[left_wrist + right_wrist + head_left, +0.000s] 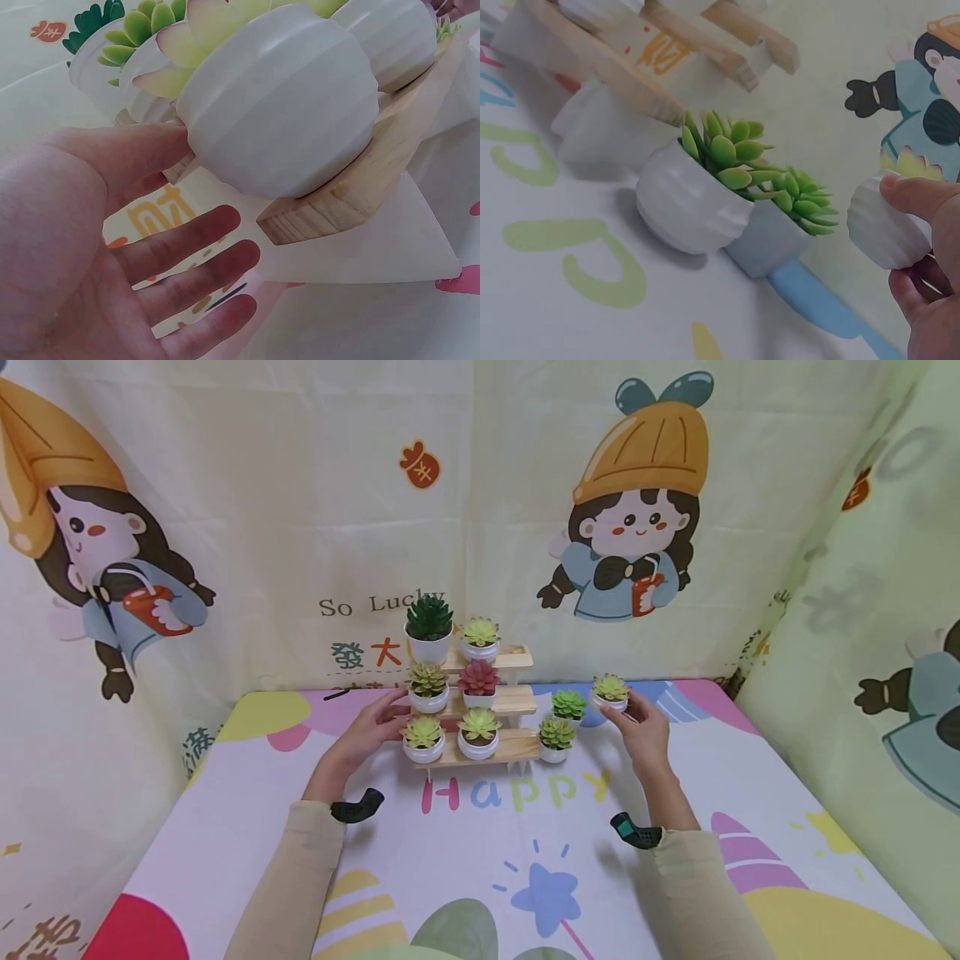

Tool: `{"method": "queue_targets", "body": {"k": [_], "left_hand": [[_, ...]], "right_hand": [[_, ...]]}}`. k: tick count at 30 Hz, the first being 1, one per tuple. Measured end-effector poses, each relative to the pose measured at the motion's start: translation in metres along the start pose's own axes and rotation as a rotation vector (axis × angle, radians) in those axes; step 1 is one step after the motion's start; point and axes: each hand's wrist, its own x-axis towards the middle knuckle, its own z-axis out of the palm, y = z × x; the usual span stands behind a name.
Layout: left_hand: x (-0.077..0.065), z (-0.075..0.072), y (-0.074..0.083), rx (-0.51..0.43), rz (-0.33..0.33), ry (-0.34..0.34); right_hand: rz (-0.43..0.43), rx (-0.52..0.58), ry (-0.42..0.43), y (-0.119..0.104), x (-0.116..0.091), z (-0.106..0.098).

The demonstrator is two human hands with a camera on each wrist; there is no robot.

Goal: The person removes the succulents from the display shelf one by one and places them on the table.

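Observation:
A small potted succulent [610, 691], with yellow-green leaves and a white pot, is pinched between the thumb and fingers of my right hand [647, 732], right of the wooden stand. In the right wrist view its ribbed white pot [885, 225] hangs off the table. My left hand [366, 735] is at the left end of the tiered wooden stand [517, 745]. In the left wrist view its fingers [199, 281] are spread, and one digit reaches the side of a white pot [281, 105] on the lowest tier; whether it presses there I cannot tell.
Each tier carries two potted plants, among them a red succulent [478, 678] and a dark green one [429, 620]. Two green succulents [557, 735] [568, 704] stand on the table by the stand's right end. A patterned cloth [465, 843] covers the table; printed curtains hang behind.

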Motion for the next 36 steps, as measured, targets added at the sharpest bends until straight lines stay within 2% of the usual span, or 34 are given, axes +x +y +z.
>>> {"method": "queue_targets", "body": {"k": [8,36], "left_hand": [[0.000,-0.001,0.001,0.003,0.010,-0.001],[-0.001,0.001,0.000,0.013,0.003,0.017]], "right_hand": [[0.029,-0.030,-0.005,0.005,0.001,-0.001],[0.042,-0.123,0.008,0.029,0.010,0.001]]}}
